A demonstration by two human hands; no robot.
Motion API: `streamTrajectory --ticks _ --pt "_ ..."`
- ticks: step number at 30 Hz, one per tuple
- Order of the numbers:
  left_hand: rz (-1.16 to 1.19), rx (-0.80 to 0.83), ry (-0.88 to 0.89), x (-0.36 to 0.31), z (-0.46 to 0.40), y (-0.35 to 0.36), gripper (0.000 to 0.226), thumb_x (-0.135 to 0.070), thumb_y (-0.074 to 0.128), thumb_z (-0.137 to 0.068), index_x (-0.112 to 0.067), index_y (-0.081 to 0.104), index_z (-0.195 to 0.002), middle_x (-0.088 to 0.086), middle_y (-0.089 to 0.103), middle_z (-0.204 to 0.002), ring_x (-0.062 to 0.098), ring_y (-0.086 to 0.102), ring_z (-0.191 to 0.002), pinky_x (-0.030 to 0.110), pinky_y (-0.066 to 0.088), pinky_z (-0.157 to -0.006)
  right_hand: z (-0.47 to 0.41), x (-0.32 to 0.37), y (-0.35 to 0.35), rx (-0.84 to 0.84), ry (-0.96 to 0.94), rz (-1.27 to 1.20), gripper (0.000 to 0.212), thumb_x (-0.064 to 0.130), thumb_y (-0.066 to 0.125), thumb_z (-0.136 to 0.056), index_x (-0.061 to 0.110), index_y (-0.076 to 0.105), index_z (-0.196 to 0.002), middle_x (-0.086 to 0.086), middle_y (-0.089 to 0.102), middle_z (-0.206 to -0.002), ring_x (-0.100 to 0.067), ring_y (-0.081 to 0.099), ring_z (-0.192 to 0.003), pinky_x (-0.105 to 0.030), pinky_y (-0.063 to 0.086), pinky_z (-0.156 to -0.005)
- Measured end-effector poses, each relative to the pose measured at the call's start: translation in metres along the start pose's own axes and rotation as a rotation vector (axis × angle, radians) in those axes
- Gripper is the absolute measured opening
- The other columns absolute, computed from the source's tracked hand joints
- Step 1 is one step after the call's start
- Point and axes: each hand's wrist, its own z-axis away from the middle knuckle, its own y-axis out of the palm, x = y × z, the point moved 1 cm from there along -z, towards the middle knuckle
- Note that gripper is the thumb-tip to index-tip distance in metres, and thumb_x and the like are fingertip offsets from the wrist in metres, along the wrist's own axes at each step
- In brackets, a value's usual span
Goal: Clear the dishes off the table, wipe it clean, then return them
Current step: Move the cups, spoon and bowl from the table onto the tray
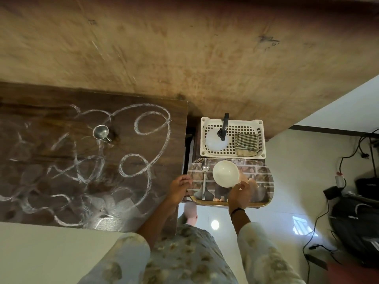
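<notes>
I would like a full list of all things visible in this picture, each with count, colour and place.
table: one, dark brown wood with white scribbles, at left
steel cup: one, silver, standing on the table
tray: one, brick pattern, right of the table
bowl: one, white, on the tray
spoon: one, silver, on the tray, left of the bowl
basket: one, white plastic, behind the tray
spray bottle: one, white with black nozzle, in the basket
cloth: one, green checked, folded, in the basket
cables: several, black, on the floor at right
left hand: one, at the tray's left edge
right hand: one, on the bowl's near rim
</notes>
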Motion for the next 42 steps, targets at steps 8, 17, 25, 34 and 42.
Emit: streamTrajectory --ticks 8,17,25,34,42 --pt "0.215 -0.131 -0.003 -0.025 0.008 -0.108 0.018 0.006 0.046 -0.092 -0.009 0.052 -0.100 0.011 0.060 -0.100 0.014 0.060 -0.074 0.026 0.047 -0.064 0.087 0.031 0.094 0.366 -0.384 0.082 0.014 0.011 0.052 -0.096 0.011 0.065 -0.099 -0.006 0.068 -0.095 -0.021 0.061 -0.090 -0.039 0.052 -0.088" --pt "0.289 -0.257 0.093 -0.056 -0.013 -0.317 0.021 0.007 0.043 -0.093 -0.011 0.053 -0.092 0.000 0.068 -0.073 0.002 0.064 -0.052 0.022 0.052 -0.059 0.220 0.072 0.286 0.860 -0.482 0.367 0.026 0.011 0.048 -0.097 0.008 0.067 -0.113 -0.018 0.068 -0.111 -0.036 0.062 -0.107 -0.044 0.048 -0.094" --pt "0.277 -0.258 0.141 -0.077 -0.043 -0.451 0.016 0.006 0.043 -0.094 -0.005 0.049 -0.105 0.006 0.059 -0.090 0.017 0.058 -0.075 0.023 0.053 -0.062 0.249 0.101 0.396 0.633 -0.540 0.582 0.030 0.010 0.053 -0.093 0.005 0.061 -0.121 -0.018 0.065 -0.119 -0.036 0.060 -0.109 -0.035 0.040 -0.089" --pt "0.372 -0.308 0.089 -0.078 -0.070 -0.563 0.017 0.002 0.042 -0.095 -0.009 0.054 -0.100 0.003 0.061 -0.093 0.018 0.058 -0.080 0.036 0.046 -0.078 0.259 0.087 0.436 0.501 -0.508 0.505 0.022 0.016 0.061 -0.092 -0.001 0.074 -0.086 -0.021 0.072 -0.085 -0.032 0.065 -0.078 -0.028 0.039 -0.065" --pt "0.353 -0.544 0.191 -0.136 -0.099 -0.692 0.024 -0.007 0.041 -0.097 -0.025 0.053 -0.087 -0.008 0.062 -0.078 0.011 0.054 -0.074 0.026 0.047 -0.071 0.342 0.111 0.497 0.636 -0.546 0.277 0.011 0.013 0.068 -0.086 0.007 0.076 -0.090 0.000 0.070 -0.074 0.005 0.061 -0.064 -0.003 0.043 -0.057"
